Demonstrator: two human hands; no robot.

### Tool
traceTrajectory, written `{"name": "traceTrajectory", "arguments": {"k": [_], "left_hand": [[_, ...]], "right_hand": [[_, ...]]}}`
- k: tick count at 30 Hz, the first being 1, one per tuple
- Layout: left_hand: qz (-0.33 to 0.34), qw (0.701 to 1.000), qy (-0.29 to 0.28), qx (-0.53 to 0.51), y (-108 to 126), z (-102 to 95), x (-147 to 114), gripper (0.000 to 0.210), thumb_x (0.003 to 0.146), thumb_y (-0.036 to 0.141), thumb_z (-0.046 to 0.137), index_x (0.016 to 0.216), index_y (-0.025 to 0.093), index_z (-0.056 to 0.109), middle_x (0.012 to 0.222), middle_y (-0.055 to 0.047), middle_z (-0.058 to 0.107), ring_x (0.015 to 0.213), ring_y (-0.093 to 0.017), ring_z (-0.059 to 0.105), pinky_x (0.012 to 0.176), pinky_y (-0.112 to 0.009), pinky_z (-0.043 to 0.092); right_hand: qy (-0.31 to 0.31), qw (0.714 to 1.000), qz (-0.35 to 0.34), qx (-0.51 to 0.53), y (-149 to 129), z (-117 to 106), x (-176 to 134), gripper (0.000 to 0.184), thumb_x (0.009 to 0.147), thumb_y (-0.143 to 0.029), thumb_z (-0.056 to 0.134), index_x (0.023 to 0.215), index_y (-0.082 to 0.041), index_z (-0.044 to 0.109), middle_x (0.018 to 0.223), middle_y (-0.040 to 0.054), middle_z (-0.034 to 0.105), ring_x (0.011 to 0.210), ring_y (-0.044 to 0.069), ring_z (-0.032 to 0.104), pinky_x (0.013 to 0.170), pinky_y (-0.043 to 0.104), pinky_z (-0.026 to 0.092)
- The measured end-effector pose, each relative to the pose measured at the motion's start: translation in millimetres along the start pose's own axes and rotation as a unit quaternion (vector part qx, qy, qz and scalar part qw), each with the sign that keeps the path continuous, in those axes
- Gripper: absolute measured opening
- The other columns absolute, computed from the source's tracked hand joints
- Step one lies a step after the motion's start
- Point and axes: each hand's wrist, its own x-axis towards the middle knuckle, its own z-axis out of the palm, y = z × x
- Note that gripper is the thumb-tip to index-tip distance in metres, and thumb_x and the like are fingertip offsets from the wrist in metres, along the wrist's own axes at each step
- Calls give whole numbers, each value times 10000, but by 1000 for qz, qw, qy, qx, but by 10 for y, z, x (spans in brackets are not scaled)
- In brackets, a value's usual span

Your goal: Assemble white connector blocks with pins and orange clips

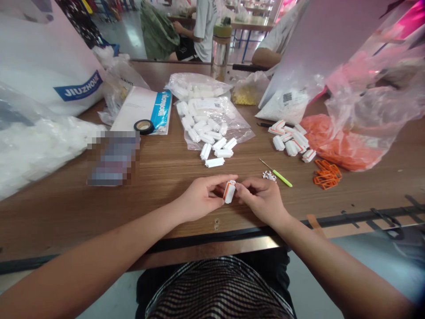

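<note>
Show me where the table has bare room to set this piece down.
Bare wood lies left of the left hand, below the blurred patch, and between the white pieces and the hands. Crowded: around the green-handled tool, orange clips and bags.

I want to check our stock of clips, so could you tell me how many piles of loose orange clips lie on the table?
1: the orange clips lie in one pile right of the green-handled tool, before the orange bag; more may be hidden inside that bag.
</note>
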Motion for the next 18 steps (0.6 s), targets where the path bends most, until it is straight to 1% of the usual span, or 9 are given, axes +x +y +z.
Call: {"name": "traceTrajectory", "arguments": {"k": [2, 4, 7, 9, 12, 15, 16, 18], "left_hand": [[-10, 999, -11, -47, -29, -22, 18, 601, 736, 14, 643, 1303, 204, 587, 1063, -66, 700, 929, -162, 654, 932, -402, 511], [-12, 997, -5, -82, -57, -36, 35, 612, 735, 17, 665, 1307, 215, 576, 1072, -64, 693, 950, -166, 654, 954, -417, 496], [-8, 995, 13, -99, -82, -26, 48, 607, 742, 33, 682, 1308, 218, 562, 1081, -68, 684, 958, -170, 657, 961, -422, 493], [2, 996, 33, -81, -85, 2, 43, 595, 753, 54, 684, 1312, 210, 553, 1089, -72, 676, 949, -168, 662, 954, -410, 502], [23, 997, 69, -6, -82, 49, 22, 576, 776, 91, 679, 1324, 211, 545, 1092, -78, 671, 932, -171, 665, 897, -380, 535], [46, 993, 82, 66, -86, 60, 11, 542, 782, 164, 713, 1302, 222, 570, 1085, -80, 670, 868, -168, 664, 763, -330, 571], [53, 993, 81, 73, -92, 52, 14, 546, 780, 188, 727, 1302, 226, 570, 1073, -76, 669, 841, -162, 663, 726, -315, 575], [61, 993, 75, 68, -112, 23, 27, 572, 782, 208, 737, 1322, 234, 548, 1041, -63, 666, 815, -153, 664, 706, -301, 578]], "right_hand": [[-4, 999, 20, 26, 20, 0, 6, 303, 884, -373, 591, 655, -189, 667, 557, -1, 647, 479, 93, 558, 481, 245, 426], [-11, 998, 30, 54, 29, 0, 5, 297, 918, -379, 547, 740, -186, 687, 633, 10, 676, 498, 95, 587, 496, 247, 455], [-17, 998, 12, 52, 4, 4, -9, 244, 926, -366, 538, 908, -196, 712, 745, 18, 703, 564, 103, 615, 543, 261, 482], [-21, 999, -5, 24, -30, 10, -16, 227, 875, -362, 619, 1017, -210, 710, 826, 27, 721, 663, 128, 641, 608, 284, 503], [-37, 999, -10, 0, -65, 23, -12, 313, 807, -357, 704, 1090, -223, 698, 936, 41, 733, 794, 165, 659, 690, 315, 519], [-55, 998, -11, 13, -57, 39, 1, 262, 847, -356, 659, 1068, -222, 703, 956, 44, 735, 820, 170, 659, 727, 330, 517], [-58, 998, -16, 17, -47, 43, 4, 253, 860, -354, 642, 1069, -223, 703, 962, 44, 736, 822, 171, 658, 736, 334, 515], [-53, 998, -29, 12, -29, 30, 7, 250, 873, -350, 624, 1078, -228, 698, 982, 42, 735, 827, 172, 654, 743, 336, 509]]}}
